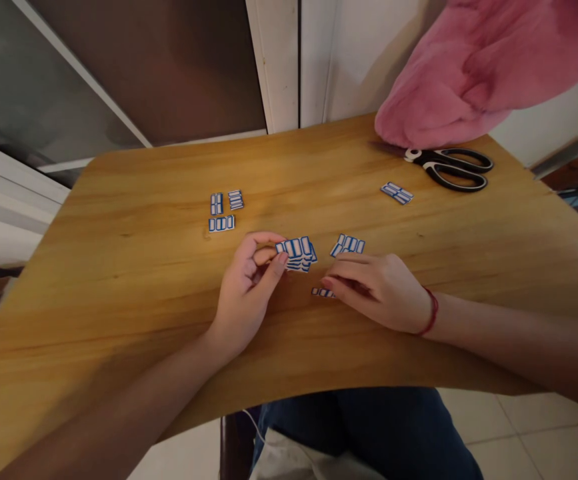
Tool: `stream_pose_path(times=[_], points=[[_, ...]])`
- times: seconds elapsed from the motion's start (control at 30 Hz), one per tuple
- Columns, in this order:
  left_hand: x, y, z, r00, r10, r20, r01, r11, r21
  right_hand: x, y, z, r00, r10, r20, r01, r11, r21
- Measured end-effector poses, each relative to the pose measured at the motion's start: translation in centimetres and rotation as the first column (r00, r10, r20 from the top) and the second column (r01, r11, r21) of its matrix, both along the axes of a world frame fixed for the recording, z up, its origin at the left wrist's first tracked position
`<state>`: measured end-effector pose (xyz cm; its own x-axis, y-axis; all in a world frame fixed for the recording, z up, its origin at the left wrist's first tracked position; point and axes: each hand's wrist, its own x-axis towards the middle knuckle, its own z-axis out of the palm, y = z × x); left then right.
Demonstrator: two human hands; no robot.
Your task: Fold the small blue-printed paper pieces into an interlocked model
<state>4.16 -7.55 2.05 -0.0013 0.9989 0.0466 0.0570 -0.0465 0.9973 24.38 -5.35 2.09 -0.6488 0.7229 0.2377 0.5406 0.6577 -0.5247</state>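
Mid-frame, the left hand (243, 297) grasps one label stack (296, 248); the right hand (381, 290) pinches one strip (317, 291). Three label pieces (221, 223) lie left of upper centre.

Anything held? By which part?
Left hand: fanned stack of blue-bordered labels, pinched at its left edge. Right hand: at a label strip; hold unclear.

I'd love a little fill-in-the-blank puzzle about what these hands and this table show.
1. The left hand holds small blue-and-____ cards.
2. The red band is worn on the person's ____ side.
3. The plush item by the scissors is ____.

Missing words: white; right; pink.
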Motion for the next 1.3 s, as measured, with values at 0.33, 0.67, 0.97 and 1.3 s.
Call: stream_pose_path(times=[0.33, 0.67, 0.97, 1.3], points=[[0.0, -0.3, -0.6, 0.976, -0.135, -0.171, 0.139, 0.99, 0.009, -0.4, 0.4, -0.3, 0.958, -0.105, -0.265, 0.082, 0.992, -0.098], [-0.2, 0.1, -0.9, 0.828, -0.075, -0.556, 0.19, 0.97, 0.153, -0.6, 0.9, -0.8, 0.981, -0.081, -0.177, 0.088, 0.996, 0.03], [0.0, 0.4, -1.2, 0.853, -0.191, -0.485, 0.258, 0.963, 0.074, -0.6, 0.9, -1.4, 0.99, -0.078, -0.121, 0.084, 0.995, 0.045], [-0.2, 0.4, -1.5, 0.846, -0.213, -0.49, 0.27, 0.962, 0.048, -0.6, 0.7, -1.0, 0.992, -0.084, -0.093, 0.091, 0.993, 0.071]])
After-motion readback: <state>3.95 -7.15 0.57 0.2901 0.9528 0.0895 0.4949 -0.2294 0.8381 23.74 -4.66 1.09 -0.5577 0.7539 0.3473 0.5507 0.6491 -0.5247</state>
